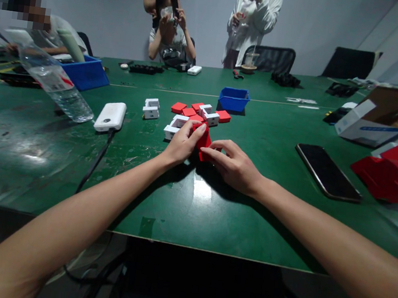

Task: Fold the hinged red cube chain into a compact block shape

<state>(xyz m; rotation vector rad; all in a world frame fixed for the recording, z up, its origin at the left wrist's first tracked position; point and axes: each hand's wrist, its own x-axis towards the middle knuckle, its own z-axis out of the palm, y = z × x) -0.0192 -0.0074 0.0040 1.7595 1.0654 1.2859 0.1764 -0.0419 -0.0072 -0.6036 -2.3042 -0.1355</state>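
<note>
Between my two hands, a little above the green table (137, 175), is a red plastic part (205, 142), tilted. My left hand (184, 142) is closed on its upper left side, thumb on top. The fingers of my right hand (235, 166) pinch its lower right edge. Just beyond lie several flat red parts (189, 112). Among them is a white bracket-like part (209, 115), with a second white part (173, 127) by my left hand and a third white part (151, 108) farther left.
A white power bank (111, 117) with a black cable and a tilted water bottle (58, 89) are at left. A blue bin (234, 100) stands behind the parts. A phone (328, 172), red pieces (389, 176) and an open box (375, 116) lie right. Other people are across the table.
</note>
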